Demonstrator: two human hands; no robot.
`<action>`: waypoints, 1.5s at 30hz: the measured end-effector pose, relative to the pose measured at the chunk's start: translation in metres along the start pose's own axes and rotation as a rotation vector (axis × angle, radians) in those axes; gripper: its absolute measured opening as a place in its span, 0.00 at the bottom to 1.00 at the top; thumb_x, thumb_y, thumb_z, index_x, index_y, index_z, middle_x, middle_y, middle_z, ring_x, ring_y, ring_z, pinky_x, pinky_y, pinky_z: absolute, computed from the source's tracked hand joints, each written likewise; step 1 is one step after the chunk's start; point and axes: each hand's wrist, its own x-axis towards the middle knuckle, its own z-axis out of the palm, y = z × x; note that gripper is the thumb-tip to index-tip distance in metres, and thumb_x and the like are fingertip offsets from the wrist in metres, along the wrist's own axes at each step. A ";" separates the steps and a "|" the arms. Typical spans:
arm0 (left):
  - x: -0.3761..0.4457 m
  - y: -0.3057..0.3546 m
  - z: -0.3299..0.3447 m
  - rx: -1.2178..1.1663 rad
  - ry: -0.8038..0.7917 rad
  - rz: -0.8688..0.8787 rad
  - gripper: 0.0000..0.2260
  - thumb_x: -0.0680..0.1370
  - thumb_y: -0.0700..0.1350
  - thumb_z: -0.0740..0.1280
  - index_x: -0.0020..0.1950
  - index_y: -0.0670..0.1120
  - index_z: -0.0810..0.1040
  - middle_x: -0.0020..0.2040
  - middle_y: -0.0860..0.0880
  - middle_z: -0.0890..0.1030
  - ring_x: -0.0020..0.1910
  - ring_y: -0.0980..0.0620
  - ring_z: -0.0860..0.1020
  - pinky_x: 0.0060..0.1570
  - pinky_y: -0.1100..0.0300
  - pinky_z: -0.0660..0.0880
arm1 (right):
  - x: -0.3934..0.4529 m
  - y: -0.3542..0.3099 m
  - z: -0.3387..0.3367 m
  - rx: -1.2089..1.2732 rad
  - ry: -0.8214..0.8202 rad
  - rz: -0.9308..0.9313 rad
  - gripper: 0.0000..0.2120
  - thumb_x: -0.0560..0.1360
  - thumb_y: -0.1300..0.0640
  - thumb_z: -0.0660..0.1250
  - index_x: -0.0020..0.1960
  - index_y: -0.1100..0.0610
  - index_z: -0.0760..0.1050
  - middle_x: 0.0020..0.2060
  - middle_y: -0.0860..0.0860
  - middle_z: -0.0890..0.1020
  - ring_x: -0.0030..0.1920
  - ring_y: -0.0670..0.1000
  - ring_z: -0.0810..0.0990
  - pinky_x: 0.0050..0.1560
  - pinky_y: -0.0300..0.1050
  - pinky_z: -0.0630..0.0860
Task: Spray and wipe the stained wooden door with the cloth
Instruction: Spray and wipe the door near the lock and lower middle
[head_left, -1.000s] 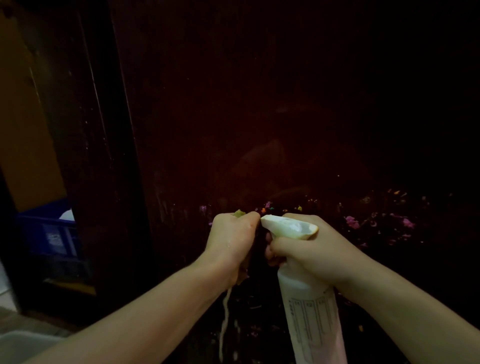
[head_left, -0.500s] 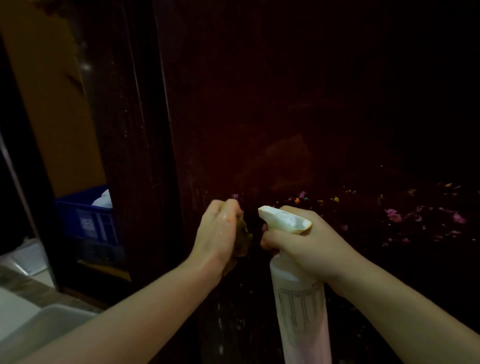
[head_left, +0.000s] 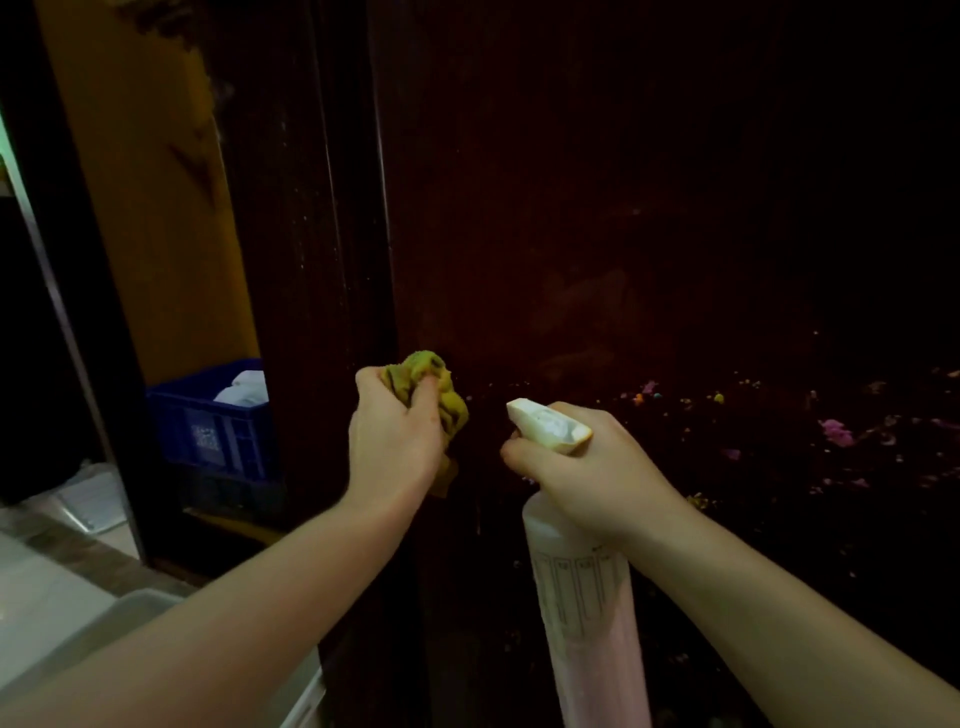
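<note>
Your left hand (head_left: 397, 441) grips the bunched yellow-green cloth (head_left: 439, 387) at the dark wooden door (head_left: 597, 208). Just right of it, your right hand (head_left: 587, 470) curls around the spray bottle (head_left: 587, 597) neck, nozzle toward the door.
</note>
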 end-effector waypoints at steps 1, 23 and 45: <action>0.004 -0.002 -0.002 0.023 0.017 0.022 0.04 0.81 0.51 0.62 0.52 0.54 0.67 0.49 0.52 0.75 0.50 0.52 0.77 0.51 0.51 0.77 | 0.000 0.000 0.003 -0.011 0.023 0.001 0.11 0.73 0.54 0.70 0.41 0.63 0.76 0.31 0.48 0.75 0.32 0.45 0.73 0.34 0.41 0.69; 0.035 -0.006 0.001 0.072 0.063 0.210 0.05 0.82 0.44 0.56 0.58 0.47 0.66 0.58 0.45 0.69 0.45 0.59 0.69 0.38 0.69 0.66 | -0.006 0.007 0.026 0.054 0.161 0.010 0.15 0.73 0.58 0.67 0.30 0.55 0.66 0.25 0.45 0.69 0.25 0.42 0.66 0.27 0.37 0.65; 0.022 -0.065 0.036 0.731 -0.049 1.321 0.05 0.78 0.42 0.63 0.48 0.43 0.68 0.43 0.42 0.74 0.32 0.50 0.71 0.23 0.59 0.69 | -0.025 0.043 -0.022 -0.005 0.215 0.012 0.16 0.73 0.59 0.69 0.30 0.56 0.68 0.21 0.43 0.69 0.24 0.42 0.67 0.25 0.34 0.64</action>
